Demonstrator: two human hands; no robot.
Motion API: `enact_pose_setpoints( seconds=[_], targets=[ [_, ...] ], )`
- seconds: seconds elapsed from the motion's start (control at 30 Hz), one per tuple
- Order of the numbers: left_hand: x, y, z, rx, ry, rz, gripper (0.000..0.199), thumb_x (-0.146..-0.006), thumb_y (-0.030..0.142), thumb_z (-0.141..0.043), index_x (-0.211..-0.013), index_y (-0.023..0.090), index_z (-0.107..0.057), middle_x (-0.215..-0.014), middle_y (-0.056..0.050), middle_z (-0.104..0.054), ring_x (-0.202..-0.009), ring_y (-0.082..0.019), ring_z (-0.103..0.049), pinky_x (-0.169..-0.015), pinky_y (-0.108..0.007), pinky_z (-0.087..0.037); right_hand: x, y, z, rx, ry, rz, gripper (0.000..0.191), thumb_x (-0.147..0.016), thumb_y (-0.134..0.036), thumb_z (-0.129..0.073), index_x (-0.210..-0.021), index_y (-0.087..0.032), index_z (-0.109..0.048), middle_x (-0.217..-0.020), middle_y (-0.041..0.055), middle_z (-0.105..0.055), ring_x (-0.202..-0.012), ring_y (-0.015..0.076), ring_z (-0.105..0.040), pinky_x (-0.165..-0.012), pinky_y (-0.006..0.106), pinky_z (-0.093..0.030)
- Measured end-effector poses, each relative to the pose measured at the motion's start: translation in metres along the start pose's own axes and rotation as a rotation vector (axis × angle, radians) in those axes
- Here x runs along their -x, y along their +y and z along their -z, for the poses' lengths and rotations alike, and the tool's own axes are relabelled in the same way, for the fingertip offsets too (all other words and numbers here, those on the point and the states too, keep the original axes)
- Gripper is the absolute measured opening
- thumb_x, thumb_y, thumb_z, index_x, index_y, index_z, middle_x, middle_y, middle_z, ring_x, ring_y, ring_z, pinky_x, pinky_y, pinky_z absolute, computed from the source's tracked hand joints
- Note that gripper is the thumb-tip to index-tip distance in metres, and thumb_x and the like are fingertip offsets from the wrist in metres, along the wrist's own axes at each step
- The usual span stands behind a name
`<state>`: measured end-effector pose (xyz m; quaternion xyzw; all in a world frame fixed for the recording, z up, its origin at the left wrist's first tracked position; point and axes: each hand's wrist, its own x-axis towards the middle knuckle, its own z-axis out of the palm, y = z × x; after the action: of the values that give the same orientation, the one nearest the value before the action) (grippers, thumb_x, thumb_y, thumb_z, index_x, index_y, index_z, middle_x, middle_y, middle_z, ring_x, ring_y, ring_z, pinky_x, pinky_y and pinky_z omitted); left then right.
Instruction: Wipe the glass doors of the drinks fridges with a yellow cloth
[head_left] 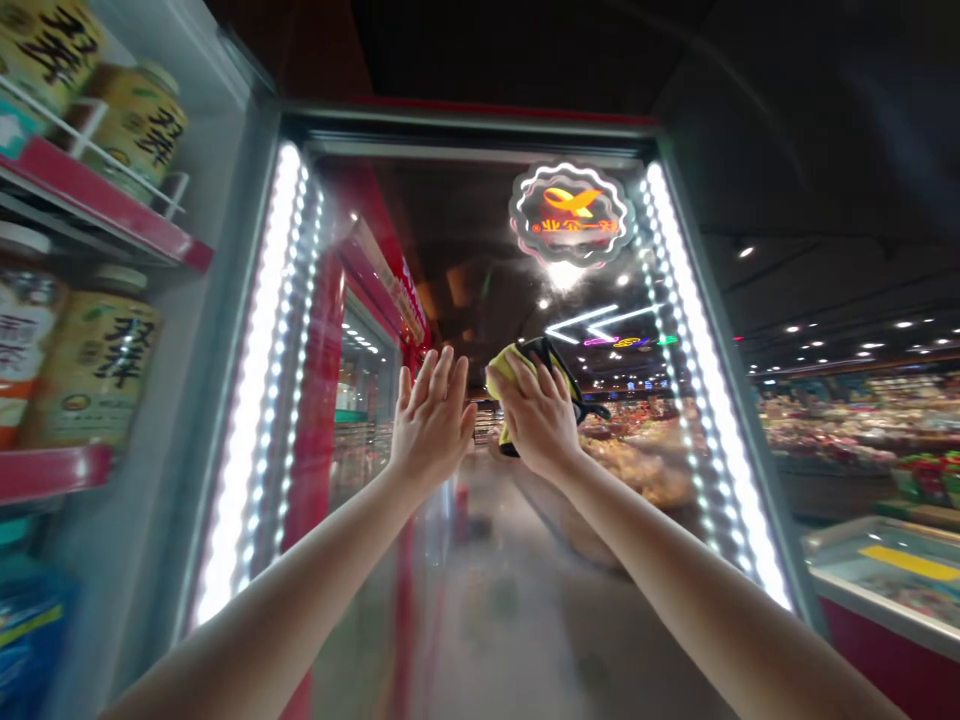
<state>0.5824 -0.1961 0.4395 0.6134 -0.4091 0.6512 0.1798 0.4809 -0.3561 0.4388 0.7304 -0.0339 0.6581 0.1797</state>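
Left hand [431,415]: open, fingers extended | right hand [541,412]: spread flat over cloth [501,374], apparently pressing it to glass door [465,240] | we'd advise even palm pressure, cloth unbunched, clear of light strips [250,370]

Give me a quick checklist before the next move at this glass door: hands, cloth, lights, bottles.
1. Right hand on the cloth: ok, it lies over the yellow-and-black cloth with its fingers extended.
2. Left hand free: ok, open and holding nothing; whether its palm touches the glass, cannot tell.
3. Cloth lying flat: not ok, its dark edge sticks up and out beside the right hand.
4. Hands clear of the light strips: ok, both hands are between the two lit rows.
5. Bottles clear of the hands: ok, they stand on the shelves at the left.
6. Glass free of smears: cannot tell, reflections and blur hide it.
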Motion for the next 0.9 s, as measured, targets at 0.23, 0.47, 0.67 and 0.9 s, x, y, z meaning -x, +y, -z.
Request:
enact_pose_setpoints(
  seconds=[0.23,0.47,0.67,0.9],
  targets=[
    [-0.005,0.019,-0.013,-0.011,-0.005,0.002,0.065,-0.102,0.036,-0.042,-0.164,0.023,-0.025,-0.169,-0.011,-0.032,-0.158,-0.030,-0.027,-0.130,-0.059,-0.020,-0.055,0.069,0.012,0.033,0.046,-0.076,0.052,-0.106,-0.035,-0.043,-0.157,-0.033,-0.043,-0.168,0.0011,-0.036,-0.153,0.0321,-0.035,-0.124,0.054,-0.032],
    [0.003,0.039,-0.023,0.015,-0.039,0.006,0.063,-0.102,0.034,-0.041,-0.162,0.020,-0.029,-0.169,-0.014,-0.031,-0.158,-0.031,-0.025,-0.129,-0.060,-0.020,0.026,0.085,-0.001,-0.006,0.156,-0.199,0.056,-0.104,-0.031,-0.040,-0.160,-0.026,-0.037,-0.162,0.0096,-0.046,-0.149,0.0343,-0.041,-0.117,0.060,-0.038],
    [-0.009,0.066,-0.044,0.023,-0.006,-0.018,0.063,-0.101,0.032,-0.045,-0.162,0.021,-0.030,-0.169,-0.014,-0.031,-0.158,-0.031,-0.027,-0.129,-0.060,-0.021,-0.028,0.111,0.006,-0.030,0.048,0.008,0.046,-0.102,-0.027,-0.048,-0.146,-0.037,-0.057,-0.164,-0.0027,-0.043,-0.150,0.0283,-0.039,-0.120,0.050,-0.039],
    [-0.012,0.082,-0.052,0.025,-0.028,-0.021,0.061,-0.101,0.032,-0.044,-0.160,0.018,-0.033,-0.169,-0.014,-0.030,-0.158,-0.030,-0.024,-0.130,-0.060,-0.017,0.024,0.147,0.001,0.026,0.178,-0.293,0.048,-0.101,-0.026,-0.044,-0.147,-0.032,-0.058,-0.156,0.0042,-0.054,-0.140,0.0359,-0.050,-0.110,0.058,-0.046]
  ],
)
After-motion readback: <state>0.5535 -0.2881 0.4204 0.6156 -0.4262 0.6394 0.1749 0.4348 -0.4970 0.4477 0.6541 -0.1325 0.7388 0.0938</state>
